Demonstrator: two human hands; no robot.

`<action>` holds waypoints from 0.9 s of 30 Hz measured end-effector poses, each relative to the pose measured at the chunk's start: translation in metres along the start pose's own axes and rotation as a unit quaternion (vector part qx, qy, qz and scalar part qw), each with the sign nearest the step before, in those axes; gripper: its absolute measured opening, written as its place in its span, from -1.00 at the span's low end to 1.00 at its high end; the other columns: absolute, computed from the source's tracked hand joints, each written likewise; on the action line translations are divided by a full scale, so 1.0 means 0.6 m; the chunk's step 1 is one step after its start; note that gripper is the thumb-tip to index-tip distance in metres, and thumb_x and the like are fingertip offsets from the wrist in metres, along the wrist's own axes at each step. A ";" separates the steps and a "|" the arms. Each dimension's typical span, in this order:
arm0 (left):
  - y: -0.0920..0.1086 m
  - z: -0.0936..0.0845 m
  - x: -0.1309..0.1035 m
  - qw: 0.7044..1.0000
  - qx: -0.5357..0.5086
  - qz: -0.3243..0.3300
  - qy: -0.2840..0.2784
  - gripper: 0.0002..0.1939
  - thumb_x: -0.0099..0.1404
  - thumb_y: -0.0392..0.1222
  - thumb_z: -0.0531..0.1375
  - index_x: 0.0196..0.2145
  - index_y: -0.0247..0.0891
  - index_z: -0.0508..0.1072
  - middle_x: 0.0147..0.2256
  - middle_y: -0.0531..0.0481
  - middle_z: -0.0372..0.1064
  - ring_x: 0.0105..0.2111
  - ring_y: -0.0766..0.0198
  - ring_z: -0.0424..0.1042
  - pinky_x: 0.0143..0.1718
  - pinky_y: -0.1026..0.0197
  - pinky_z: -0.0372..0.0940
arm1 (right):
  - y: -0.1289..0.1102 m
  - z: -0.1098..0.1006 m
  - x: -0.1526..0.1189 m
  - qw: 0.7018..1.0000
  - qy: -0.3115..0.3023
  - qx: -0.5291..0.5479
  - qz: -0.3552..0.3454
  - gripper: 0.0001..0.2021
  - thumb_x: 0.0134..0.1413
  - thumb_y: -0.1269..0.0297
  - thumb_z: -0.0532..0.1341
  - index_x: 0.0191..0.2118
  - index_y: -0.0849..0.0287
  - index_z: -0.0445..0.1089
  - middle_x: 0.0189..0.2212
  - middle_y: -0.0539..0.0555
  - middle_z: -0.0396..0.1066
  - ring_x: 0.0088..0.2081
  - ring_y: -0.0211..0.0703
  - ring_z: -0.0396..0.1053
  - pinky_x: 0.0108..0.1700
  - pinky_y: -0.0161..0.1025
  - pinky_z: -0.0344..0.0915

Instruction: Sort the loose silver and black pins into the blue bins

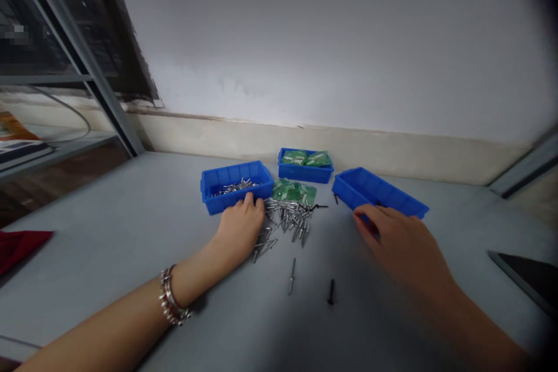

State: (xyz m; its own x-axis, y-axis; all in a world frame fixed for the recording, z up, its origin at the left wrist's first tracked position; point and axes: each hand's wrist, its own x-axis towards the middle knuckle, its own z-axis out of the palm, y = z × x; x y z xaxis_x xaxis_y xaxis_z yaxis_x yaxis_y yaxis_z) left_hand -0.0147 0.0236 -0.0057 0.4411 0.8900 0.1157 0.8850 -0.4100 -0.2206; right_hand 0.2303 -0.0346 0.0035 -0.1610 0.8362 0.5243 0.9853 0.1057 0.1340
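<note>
My left hand is at the front wall of the left blue bin, beside a pile of silver blind rivets. Its fingers are curled down, and what is under them is hidden. More rivets lie inside that bin. My right hand is at the near side of the right blue bin, thumb and forefinger drawn together; I cannot make out anything between them. Something dark shows in this bin near the knuckles. A single rivet and a black screw lie apart on the grey table.
A third blue bin at the back holds green packets. Another green packet lies before it. Red cloth is at the left, a dark flat object at the right. The wall rises behind.
</note>
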 end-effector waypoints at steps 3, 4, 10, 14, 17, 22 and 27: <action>0.001 -0.003 -0.001 1.000 0.000 -0.001 -0.004 -0.74 0.11 -0.53 -0.03 -0.23 -0.44 0.30 -0.29 -0.21 0.26 -0.37 0.17 0.39 -0.45 0.22 0.29 | -0.001 0.002 -0.001 1.000 0.017 -0.001 -0.006 -0.66 0.19 0.28 -0.12 -0.41 0.15 0.35 -0.53 0.09 0.41 -0.44 -0.03 0.38 -0.44 -0.18 0.05; 0.002 -0.005 -0.002 1.000 0.000 -0.003 -0.005 -0.74 0.11 -0.53 -0.02 -0.24 -0.45 0.30 -0.29 -0.21 0.26 -0.37 0.17 0.39 -0.44 0.21 0.30 | -0.002 0.002 -0.002 1.000 0.019 -0.003 -0.009 -0.66 0.19 0.28 -0.12 -0.42 0.14 0.36 -0.54 0.08 0.41 -0.45 -0.04 0.37 -0.44 -0.19 0.04; 0.005 -0.016 -0.004 1.000 0.006 -0.024 -0.013 -0.77 0.11 -0.52 -0.02 -0.24 -0.46 0.29 -0.30 -0.22 0.26 -0.40 0.18 0.40 -0.44 0.20 0.31 | -0.004 0.001 -0.001 1.000 0.007 -0.009 -0.011 -0.68 0.18 0.29 -0.10 -0.43 0.14 0.36 -0.56 0.07 0.39 -0.47 -0.07 0.35 -0.44 -0.21 0.01; 0.008 -0.026 -0.005 0.999 0.012 -0.036 -0.007 -0.74 0.12 -0.53 -0.04 -0.23 -0.44 0.26 -0.29 -0.21 0.25 -0.38 0.17 0.40 -0.43 0.20 0.31 | -0.004 0.002 0.000 1.000 0.001 0.012 -0.004 -0.69 0.17 0.29 -0.08 -0.43 0.14 0.36 -0.58 0.06 0.37 -0.50 -0.08 0.33 -0.45 -0.20 0.03; 0.011 -0.029 -0.005 0.999 0.007 -0.017 0.033 -0.76 0.16 -0.52 -0.07 -0.23 -0.40 0.25 -0.28 -0.18 0.24 -0.39 0.17 0.38 -0.46 0.19 0.29 | -0.008 0.003 0.002 0.996 -0.022 0.086 -0.010 -0.74 0.16 0.26 -0.05 -0.35 0.14 0.36 -0.50 0.07 0.41 -0.48 -0.10 0.34 -0.46 -0.21 0.11; 0.020 -0.029 -0.007 0.987 -0.037 0.095 0.126 -0.82 0.23 -0.47 -0.05 -0.25 -0.34 0.26 -0.30 -0.09 0.24 -0.39 0.21 0.33 -0.43 0.21 0.26 | -0.033 0.001 -0.001 0.968 -0.060 0.232 -0.068 -0.73 0.17 0.24 -0.01 -0.06 0.14 0.27 -0.25 0.13 0.41 -0.35 -0.13 0.38 -0.38 -0.22 0.29; 0.027 -0.029 -0.010 0.971 -0.067 0.168 0.157 -0.85 0.25 -0.43 -0.02 -0.25 -0.34 0.28 -0.31 -0.08 0.25 -0.39 0.23 0.30 -0.42 0.20 0.23 | -0.054 0.001 -0.008 0.951 -0.071 0.275 -0.117 -0.78 0.17 0.34 -0.02 -0.20 0.15 0.34 -0.37 0.09 0.40 -0.33 -0.13 0.38 -0.30 -0.20 0.31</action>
State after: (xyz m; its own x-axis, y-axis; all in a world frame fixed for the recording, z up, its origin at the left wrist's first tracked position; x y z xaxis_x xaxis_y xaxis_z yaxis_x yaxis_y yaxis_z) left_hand -0.0005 0.0085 0.0068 0.7132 0.6053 0.3536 0.6855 -0.7076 -0.1714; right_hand 0.1992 -0.0415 -0.0038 -0.4096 0.8144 0.4110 0.8095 0.5322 -0.2480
